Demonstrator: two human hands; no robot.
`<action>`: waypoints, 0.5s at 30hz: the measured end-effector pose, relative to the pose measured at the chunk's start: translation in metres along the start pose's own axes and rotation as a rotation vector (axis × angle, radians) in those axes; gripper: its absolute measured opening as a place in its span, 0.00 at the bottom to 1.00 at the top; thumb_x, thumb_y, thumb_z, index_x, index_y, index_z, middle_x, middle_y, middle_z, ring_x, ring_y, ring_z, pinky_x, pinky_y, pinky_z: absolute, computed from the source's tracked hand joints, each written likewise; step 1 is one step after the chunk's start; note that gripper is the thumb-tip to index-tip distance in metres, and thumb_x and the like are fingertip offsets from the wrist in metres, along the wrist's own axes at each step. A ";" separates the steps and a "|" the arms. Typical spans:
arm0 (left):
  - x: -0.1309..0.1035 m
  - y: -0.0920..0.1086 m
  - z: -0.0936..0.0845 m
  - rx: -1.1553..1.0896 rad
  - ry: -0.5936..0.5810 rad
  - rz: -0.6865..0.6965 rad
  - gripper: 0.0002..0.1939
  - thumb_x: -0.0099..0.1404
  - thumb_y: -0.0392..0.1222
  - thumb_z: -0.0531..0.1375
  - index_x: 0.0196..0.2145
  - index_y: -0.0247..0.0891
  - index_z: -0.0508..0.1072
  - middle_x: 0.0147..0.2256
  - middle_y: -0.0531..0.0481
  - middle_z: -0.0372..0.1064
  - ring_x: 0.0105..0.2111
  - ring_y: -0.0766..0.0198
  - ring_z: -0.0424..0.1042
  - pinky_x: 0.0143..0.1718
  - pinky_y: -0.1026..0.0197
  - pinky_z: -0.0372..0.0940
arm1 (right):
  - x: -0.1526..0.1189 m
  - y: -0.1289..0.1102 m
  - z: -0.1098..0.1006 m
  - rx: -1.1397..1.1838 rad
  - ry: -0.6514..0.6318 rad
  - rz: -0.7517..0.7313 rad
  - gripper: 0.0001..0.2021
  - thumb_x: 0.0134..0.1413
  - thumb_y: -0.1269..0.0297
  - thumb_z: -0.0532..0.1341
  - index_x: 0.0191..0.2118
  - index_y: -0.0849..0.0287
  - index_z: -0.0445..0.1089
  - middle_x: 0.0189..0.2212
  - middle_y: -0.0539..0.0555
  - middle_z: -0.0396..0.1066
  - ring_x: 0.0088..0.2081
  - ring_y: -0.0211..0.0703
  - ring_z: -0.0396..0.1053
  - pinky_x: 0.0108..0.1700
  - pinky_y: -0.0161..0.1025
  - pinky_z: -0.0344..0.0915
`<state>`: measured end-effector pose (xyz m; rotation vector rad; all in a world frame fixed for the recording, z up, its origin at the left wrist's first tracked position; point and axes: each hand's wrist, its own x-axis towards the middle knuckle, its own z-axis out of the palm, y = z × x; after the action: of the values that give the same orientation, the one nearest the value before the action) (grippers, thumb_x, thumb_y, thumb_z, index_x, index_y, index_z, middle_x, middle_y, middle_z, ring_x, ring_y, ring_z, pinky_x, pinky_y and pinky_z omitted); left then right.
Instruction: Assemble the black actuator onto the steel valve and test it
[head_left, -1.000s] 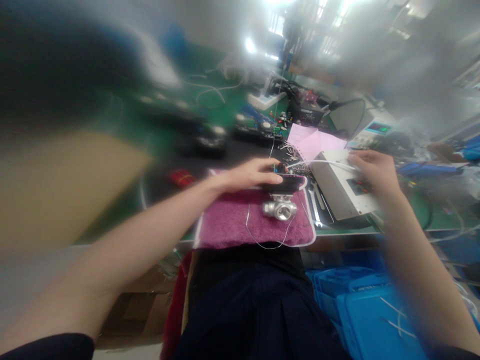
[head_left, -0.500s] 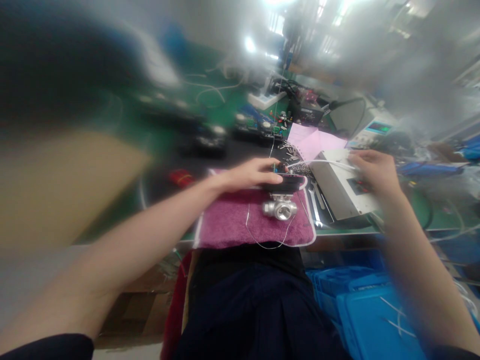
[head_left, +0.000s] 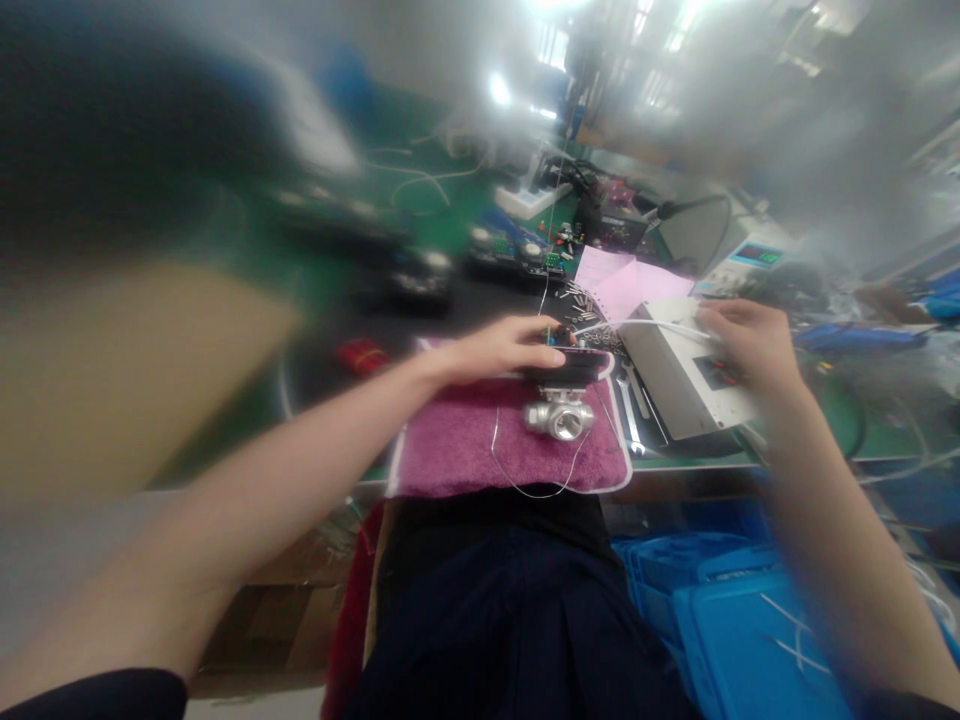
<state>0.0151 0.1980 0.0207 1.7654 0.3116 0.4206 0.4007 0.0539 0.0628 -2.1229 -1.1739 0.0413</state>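
My left hand (head_left: 517, 345) is closed around the black actuator (head_left: 566, 366) of a valve, thumb along its near side and fingers over the far side. Below the actuator, the shiny metal valve body (head_left: 562, 416) faces me with a round port, above a purple towel (head_left: 450, 440). A white cable (head_left: 645, 322) runs from the actuator's top to the grey box (head_left: 667, 380). My right hand (head_left: 754, 345) rests at this box's top right with bent fingers pressed together; what lies at their tips is hidden. A thin wire (head_left: 517, 487) loops over the towel's front.
Wrenches (head_left: 630, 410) lie between towel and box. Behind are pink papers (head_left: 630, 285), loose small metal parts (head_left: 577, 300), circuit assemblies (head_left: 517, 250) and an instrument with a lit display (head_left: 757, 255). A red object (head_left: 362, 356) lies left. Blue crates (head_left: 742, 630) stand below the table's edge.
Both hands and the valve keep their places. The instrument's lit display looks slightly different.
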 end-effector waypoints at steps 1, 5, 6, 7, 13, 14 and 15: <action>0.000 0.001 0.000 0.004 -0.004 -0.001 0.30 0.63 0.56 0.67 0.58 0.37 0.75 0.58 0.38 0.74 0.57 0.45 0.73 0.60 0.45 0.66 | 0.000 0.000 0.000 -0.001 -0.001 0.001 0.21 0.53 0.49 0.69 0.46 0.58 0.83 0.37 0.55 0.82 0.33 0.44 0.75 0.40 0.41 0.70; 0.000 0.003 0.001 -0.001 -0.044 0.015 0.29 0.65 0.56 0.65 0.58 0.37 0.74 0.58 0.40 0.74 0.57 0.47 0.73 0.60 0.46 0.65 | 0.000 0.000 0.000 -0.002 -0.003 0.003 0.21 0.53 0.48 0.69 0.47 0.58 0.83 0.37 0.55 0.82 0.34 0.45 0.75 0.40 0.41 0.70; 0.000 0.004 0.001 -0.005 -0.052 0.021 0.29 0.65 0.56 0.65 0.58 0.38 0.74 0.58 0.40 0.74 0.57 0.48 0.73 0.60 0.47 0.65 | 0.000 0.000 0.000 -0.002 -0.004 0.003 0.21 0.53 0.48 0.69 0.47 0.58 0.83 0.37 0.55 0.82 0.34 0.45 0.75 0.40 0.41 0.70; 0.000 0.004 0.001 -0.009 -0.057 0.025 0.29 0.66 0.56 0.65 0.58 0.38 0.74 0.58 0.41 0.74 0.56 0.48 0.74 0.59 0.48 0.65 | 0.000 0.000 0.000 -0.003 -0.005 0.004 0.21 0.53 0.48 0.69 0.47 0.57 0.83 0.37 0.55 0.82 0.34 0.45 0.76 0.40 0.41 0.70; 0.001 0.002 0.000 -0.018 -0.057 0.025 0.27 0.66 0.56 0.65 0.58 0.39 0.75 0.58 0.43 0.74 0.56 0.50 0.74 0.58 0.50 0.64 | -0.001 0.000 -0.001 -0.008 -0.004 0.010 0.23 0.53 0.46 0.69 0.48 0.57 0.83 0.37 0.56 0.82 0.32 0.45 0.75 0.36 0.40 0.69; 0.001 0.001 0.000 -0.015 -0.054 0.024 0.27 0.66 0.56 0.66 0.58 0.39 0.74 0.58 0.43 0.74 0.56 0.50 0.73 0.58 0.50 0.64 | -0.002 -0.001 -0.001 -0.008 -0.006 0.010 0.23 0.53 0.46 0.69 0.48 0.57 0.83 0.37 0.55 0.82 0.32 0.44 0.75 0.36 0.40 0.68; 0.001 0.001 0.000 -0.013 -0.052 0.023 0.27 0.66 0.56 0.66 0.58 0.39 0.74 0.58 0.43 0.74 0.56 0.50 0.73 0.58 0.50 0.64 | -0.002 -0.001 -0.001 -0.007 -0.008 0.011 0.22 0.53 0.46 0.69 0.47 0.57 0.83 0.37 0.55 0.82 0.30 0.44 0.74 0.35 0.39 0.68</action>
<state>0.0160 0.1980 0.0217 1.7660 0.2509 0.3917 0.3990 0.0521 0.0635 -2.1374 -1.1691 0.0503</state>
